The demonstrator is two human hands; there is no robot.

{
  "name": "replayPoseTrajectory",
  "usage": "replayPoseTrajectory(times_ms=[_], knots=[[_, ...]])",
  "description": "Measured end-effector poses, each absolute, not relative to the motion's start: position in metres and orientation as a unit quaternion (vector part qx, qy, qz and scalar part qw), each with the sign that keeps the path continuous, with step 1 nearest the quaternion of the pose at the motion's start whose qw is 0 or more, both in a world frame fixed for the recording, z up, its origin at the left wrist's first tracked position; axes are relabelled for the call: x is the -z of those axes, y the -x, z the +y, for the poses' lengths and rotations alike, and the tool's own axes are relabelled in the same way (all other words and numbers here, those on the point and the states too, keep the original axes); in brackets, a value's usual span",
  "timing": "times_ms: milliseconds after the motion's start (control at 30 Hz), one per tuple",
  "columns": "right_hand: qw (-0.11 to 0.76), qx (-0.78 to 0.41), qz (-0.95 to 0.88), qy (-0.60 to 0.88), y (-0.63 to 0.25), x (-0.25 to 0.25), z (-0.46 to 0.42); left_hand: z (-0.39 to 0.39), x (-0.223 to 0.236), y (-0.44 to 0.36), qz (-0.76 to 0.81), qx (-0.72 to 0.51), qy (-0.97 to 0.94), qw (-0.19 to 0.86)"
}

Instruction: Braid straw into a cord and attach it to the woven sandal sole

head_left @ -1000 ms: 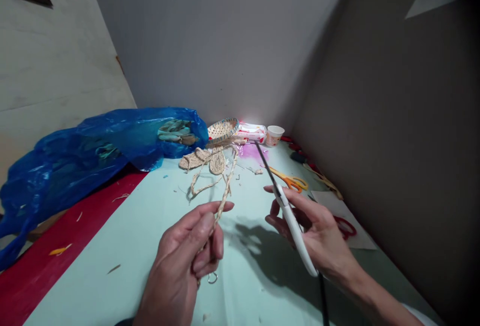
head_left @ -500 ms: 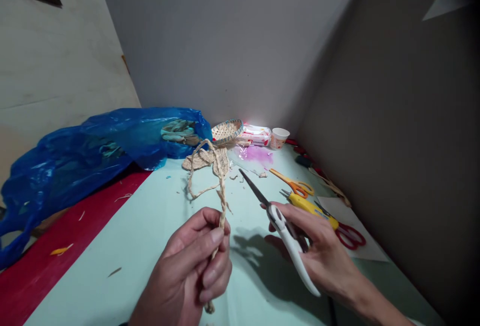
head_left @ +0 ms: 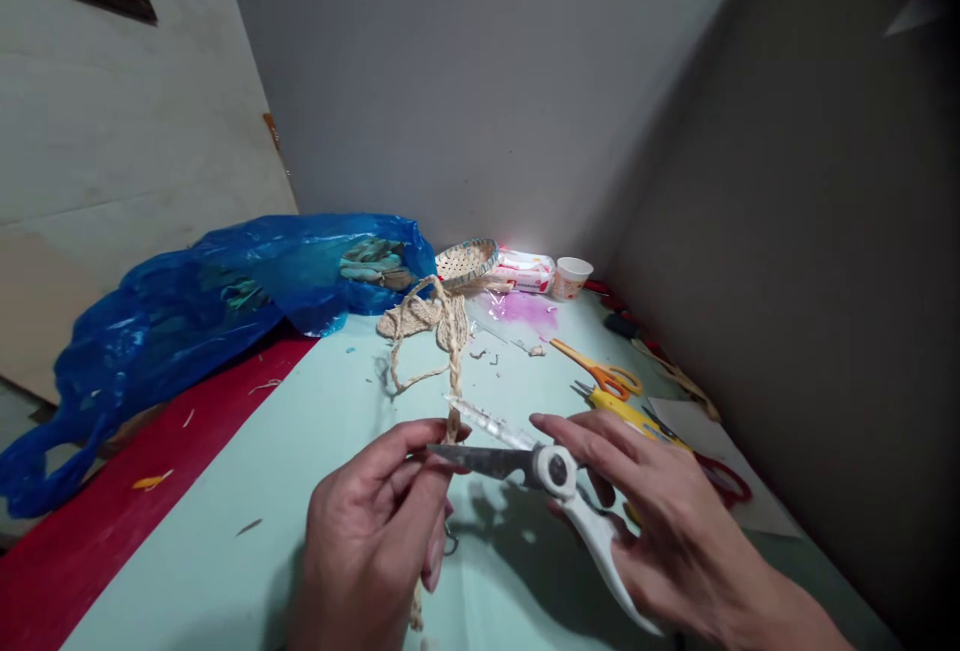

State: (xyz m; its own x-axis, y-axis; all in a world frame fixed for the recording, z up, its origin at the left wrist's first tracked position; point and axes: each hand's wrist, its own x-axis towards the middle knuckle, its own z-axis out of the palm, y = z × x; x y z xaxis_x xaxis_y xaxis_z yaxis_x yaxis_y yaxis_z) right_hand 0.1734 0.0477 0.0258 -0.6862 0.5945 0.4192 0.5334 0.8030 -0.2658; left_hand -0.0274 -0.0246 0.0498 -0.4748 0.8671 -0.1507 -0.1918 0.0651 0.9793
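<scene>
My left hand (head_left: 375, 531) pinches a braided, straw-coloured cord (head_left: 455, 371) that runs upward to a woven oval piece (head_left: 452, 323). The cord's lower end hangs out below my fingers. White-handled scissors (head_left: 556, 471) are in my right hand (head_left: 660, 501), its fingers wrapped round the handles. Their blades are spread, one on each side of the cord just at my left fingertips. A loose loop of the same cord (head_left: 420, 379) lies to the left of the woven piece. Whether the blades touch the cord, I cannot tell.
A blue plastic bag (head_left: 225, 301) lies at the left over a red strip (head_left: 187, 431). Behind are a shallow basket (head_left: 469, 261), a pink-white packet (head_left: 525, 271) and a paper cup (head_left: 572, 278). Orange scissors (head_left: 600, 371) and a yellow-handled tool (head_left: 630, 411) lie at right.
The scissors in my right hand have swung left and opened, bringing their blades around the cord. My left hand still pinches the cord. The view has shifted slightly.
</scene>
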Motion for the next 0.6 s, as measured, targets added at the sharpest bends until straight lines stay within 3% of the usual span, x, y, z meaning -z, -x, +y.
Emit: replayPoseTrajectory(times_ms=[300,600], knots=[[0.223,0.047,-0.925,0.303,-0.181,-0.020,0.053,-0.022,-0.049,0.024,0.607,-0.636,-0.278,0.388],[0.218,0.023,-0.932,0.290,-0.179,-0.011,0.055,-0.023,-0.049,0.028,0.566,-0.633,-0.283,0.445]])
